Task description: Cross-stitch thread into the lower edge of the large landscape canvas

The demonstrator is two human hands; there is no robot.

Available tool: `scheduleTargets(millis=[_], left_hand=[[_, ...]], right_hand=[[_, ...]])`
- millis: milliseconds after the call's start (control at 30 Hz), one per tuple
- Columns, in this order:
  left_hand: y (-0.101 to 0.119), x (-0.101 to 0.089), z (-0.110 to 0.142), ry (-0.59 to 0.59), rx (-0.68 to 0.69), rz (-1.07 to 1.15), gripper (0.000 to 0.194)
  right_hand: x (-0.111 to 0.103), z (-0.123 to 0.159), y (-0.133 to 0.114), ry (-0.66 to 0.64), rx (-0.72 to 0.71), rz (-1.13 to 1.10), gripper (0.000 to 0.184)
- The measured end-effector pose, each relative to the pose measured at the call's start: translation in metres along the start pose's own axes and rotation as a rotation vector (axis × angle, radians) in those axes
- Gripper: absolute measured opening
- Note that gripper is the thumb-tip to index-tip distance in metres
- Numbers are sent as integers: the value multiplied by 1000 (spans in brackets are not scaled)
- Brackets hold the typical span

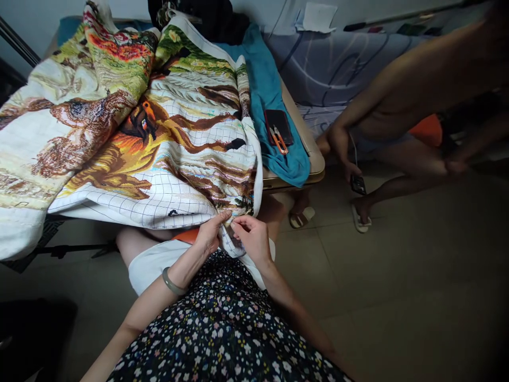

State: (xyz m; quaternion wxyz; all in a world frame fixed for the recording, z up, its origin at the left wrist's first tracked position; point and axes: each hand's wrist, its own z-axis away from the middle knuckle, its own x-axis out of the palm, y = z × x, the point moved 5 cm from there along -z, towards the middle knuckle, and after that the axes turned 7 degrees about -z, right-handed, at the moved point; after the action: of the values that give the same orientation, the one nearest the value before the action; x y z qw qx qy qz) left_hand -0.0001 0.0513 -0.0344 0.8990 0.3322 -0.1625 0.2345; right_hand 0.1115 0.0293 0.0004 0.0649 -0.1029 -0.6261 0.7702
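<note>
A large cross-stitch cloth [191, 175] with a printed grid and stitched brown, gold and green patterns drapes over the table and down to my lap. Its lower right corner is gripped by my left hand [209, 233], thumb on top of the stitching and fingers underneath. Close beside it, thumb and forefinger of my right hand [253, 240] are pinched together at the cloth. Whatever lies in that pinch is too small to make out. Orange-handled thread snips [280, 142] rest on a dark phone-like object [283, 123], to the right of the cloth.
A teal cloth [258, 79] covers part of the table [314, 159], whose rounded edge ends at the right. Another person [377, 101] sits on the right, holding a dark device with a cable [358, 184]. Black fabric [214, 18] is piled behind.
</note>
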Motion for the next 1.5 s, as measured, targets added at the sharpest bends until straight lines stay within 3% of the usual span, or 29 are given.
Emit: scheduleTargets(millis=[167,267,567,733,1067,1367,1500], left_hand=[[2,3,2,-49,-19,-10,28],[3,3,3,-72,-16,-7,27],[1,4,1,-141,-61,-7,26],[-1,-2,-6,-76,-41,-49,27],[5,3,1,6,20,-17,29],[7,6,5,15,24,2,26],[6,6,6,16,12,-5,24]], right_hand=[[0,7,-3,113,-138,76,20],[2,10,-5,108,-166,70,26],[3,-1,4,123,-79,-6,14],[5,-2,6,74,-7,-56,16],[5,5,0,60,-212,137,11],[2,6,-8,60,-313,229,12],[2,5,-6,75,-290,214,13]])
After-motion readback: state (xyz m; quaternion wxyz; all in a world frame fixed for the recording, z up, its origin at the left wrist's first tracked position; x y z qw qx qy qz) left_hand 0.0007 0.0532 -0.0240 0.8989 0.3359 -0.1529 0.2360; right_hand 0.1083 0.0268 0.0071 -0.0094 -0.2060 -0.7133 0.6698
